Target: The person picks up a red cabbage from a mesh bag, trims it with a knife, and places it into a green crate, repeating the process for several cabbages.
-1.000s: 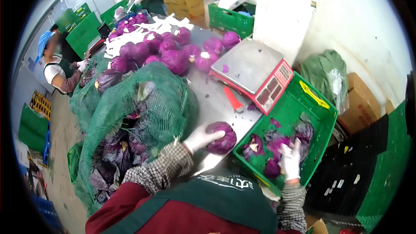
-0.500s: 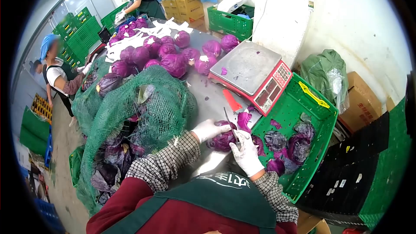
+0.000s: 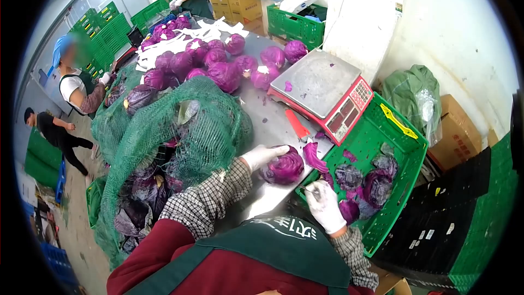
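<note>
A peeled purple cabbage [image 3: 285, 167] rests on the metal table in front of me. My left hand [image 3: 263, 157], in a white glove, lies against its left and upper side, fingers on top. My right hand [image 3: 324, 203], also gloved, is closed at the near left edge of the green crate [image 3: 399, 203], apart from the cabbage; a thin piece of something, perhaps a blade, shows at its fingertips. Loose purple leaves [image 3: 315, 157] lie between the cabbage and the crate. Beyond them is a red-handled tool [image 3: 296, 124].
A red scale [image 3: 327, 90] stands beyond the crate. Green netting [image 3: 180, 114] holding dark cabbages covers the left side; peeled cabbages [image 3: 224, 76] lie behind. Co-workers [image 3: 76, 84] stand at the far left and far end. Another person [image 3: 54, 134] is on the floor at left.
My right hand has moved off the cabbage, right and down to the crate's edge. The blade no longer stands up over the cabbage. The person at far left has come further into view.
</note>
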{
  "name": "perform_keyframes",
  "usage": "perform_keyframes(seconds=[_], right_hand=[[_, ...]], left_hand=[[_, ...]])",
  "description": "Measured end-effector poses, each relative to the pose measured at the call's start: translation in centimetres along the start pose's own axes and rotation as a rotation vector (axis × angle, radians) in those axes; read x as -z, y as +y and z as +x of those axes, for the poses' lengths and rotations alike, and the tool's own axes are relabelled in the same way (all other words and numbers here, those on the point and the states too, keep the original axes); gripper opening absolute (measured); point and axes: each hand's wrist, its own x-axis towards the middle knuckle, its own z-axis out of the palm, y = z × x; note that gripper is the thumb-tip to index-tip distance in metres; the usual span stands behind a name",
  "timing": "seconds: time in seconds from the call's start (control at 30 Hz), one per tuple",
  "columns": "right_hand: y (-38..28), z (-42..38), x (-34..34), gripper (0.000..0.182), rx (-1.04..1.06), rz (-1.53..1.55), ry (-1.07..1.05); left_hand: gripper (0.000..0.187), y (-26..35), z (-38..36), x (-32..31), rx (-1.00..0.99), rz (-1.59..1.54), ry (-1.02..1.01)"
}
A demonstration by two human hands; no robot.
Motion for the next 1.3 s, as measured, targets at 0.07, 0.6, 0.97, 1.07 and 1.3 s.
perform_keyframes(seconds=[0.07, 0.6, 0.97, 1.07, 1.3], right_hand=[[2.8, -3.3, 1.4, 0.01, -0.4, 0.206, 0.174], [-0.5, 2.6, -5.1, 0.027, 0.021, -0.103, -0.095], [11.8, -10.4, -0.1, 0.015, -0.635, 0.081, 0.135], [9.5, -9.6, 3.2, 0.035, -0.585, 0.255, 0.287], [1.9, 0.0, -0.2, 0.043, -0.17, 0.082, 0.103]], left_hand=[[0.072, 0.1, -0.9, 1.2, 0.127, -0.205, -0.074], [0.048, -1.1, 0.0, 0.4, 0.085, -0.335, -0.023], [0.072, -0.9, 0.3, 2.5, 0.229, -0.376, -0.185], [0.076, 1.0, -1.1, 0.8, 0.0, -0.036, -0.097], [0.115, 2.2, -5.3, -3.0, -0.543, 0.86, 0.057]])
